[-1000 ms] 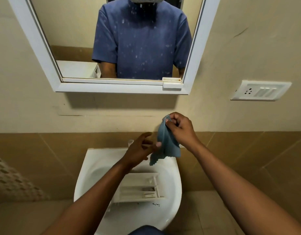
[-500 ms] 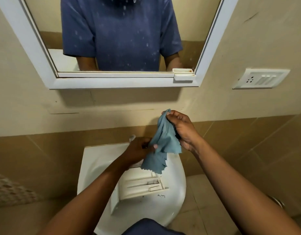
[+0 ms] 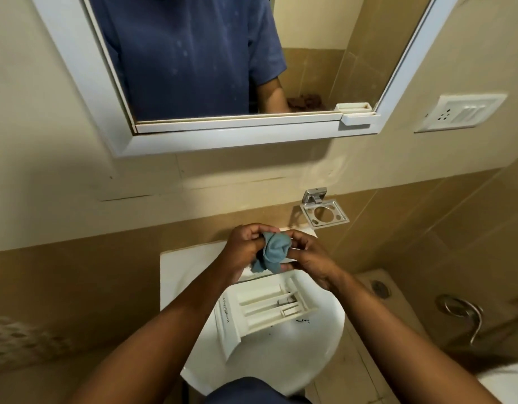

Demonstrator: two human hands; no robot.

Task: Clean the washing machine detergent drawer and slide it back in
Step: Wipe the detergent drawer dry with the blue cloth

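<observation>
You are holding your left hand (image 3: 244, 252) and your right hand (image 3: 311, 262) close together above the back of the sink (image 3: 176, 275), both gripping one bunched blue cloth (image 3: 276, 250). Your left fingers are curling round its nine o'clock side and your right fingers are pinching its three o'clock side, so the cloth is sitting as a tight wad between them, with a short tail hanging at seven o'clock. Whether it is wet or dry, I cannot tell.

The drawer (image 3: 266, 309) is lying at six o'clock from your hands, apart from them, in the sink bowl. It is lying open side up and skewed, its front panel pointing toward eight o'clock. A few dark specks are sitting on the bowl just beside its four o'clock corner.

By my reading, you are gathering or wringing the cloth ahead of wiping, so the cleaning step is underway and the sliding back is not yet near. No washing machine is showing.

The next move is calling for one hand to release the cloth and steady the drawer while the other is working cloth into the narrow channels.

Further out, a metal holder (image 3: 324, 214) is hanging at one o'clock, a mirror (image 3: 222, 141) at twelve and a switch plate (image 3: 460, 112) at two.
</observation>
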